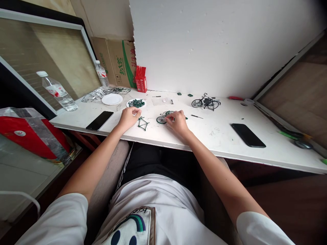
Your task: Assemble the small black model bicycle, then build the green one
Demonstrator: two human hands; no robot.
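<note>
- While both forearms reach forward over the near edge of the white table point(255, 149), elbows spread and wrists angled inward, the two hands sit low on its top.
- The right hand point(178, 123) lies palm down, its fingers bent and drawn together at the tips, pinching the half-built bicycle point(162, 118) that lies at its fingertips.
- The left hand point(129, 117) is loosely curled, knuckles up; I cannot tell whether it grips anything.
- A black phone point(100, 120) lies flat just outside the left hand.
- A small plate point(136, 103) of green parts sits just beyond the left knuckles.
- A finished bicycle point(206, 102) stands upright, beyond the right hand and well apart from it.
- The half-built bicycle lies on its side. Its long axis runs from hand to hand, and its wheel points toward the left hand.
- A green frame piece point(143, 123) lies between the hands, just beside the left fingertips.
</note>
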